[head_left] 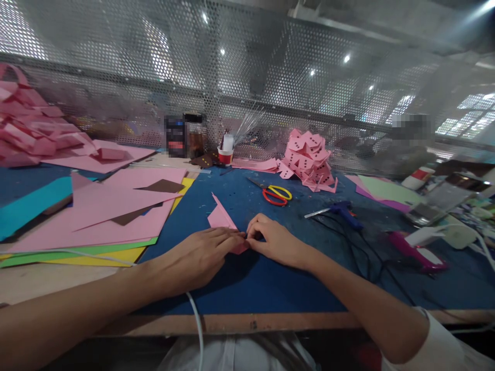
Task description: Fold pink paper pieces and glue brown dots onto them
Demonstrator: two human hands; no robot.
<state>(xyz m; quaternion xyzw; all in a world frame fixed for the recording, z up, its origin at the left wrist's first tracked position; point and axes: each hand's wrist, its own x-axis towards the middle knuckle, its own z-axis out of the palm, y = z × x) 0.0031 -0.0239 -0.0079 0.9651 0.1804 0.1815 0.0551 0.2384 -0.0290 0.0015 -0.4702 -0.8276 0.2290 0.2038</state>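
A small folded pink paper piece lies on the blue mat, one pointed flap standing up. My left hand lies flat over its near edge, fingers stretched out and pressing it down. My right hand meets it from the right, fingers curled and pinched at the paper's right corner. The part of the paper beneath both hands is hidden.
Sheets of pink, brown, yellow, green and teal paper lie at left. Red-and-yellow scissors and a heap of folded pink pieces sit behind. A blue glue gun, a pink glue gun and cables lie right. A perforated metal screen stands behind.
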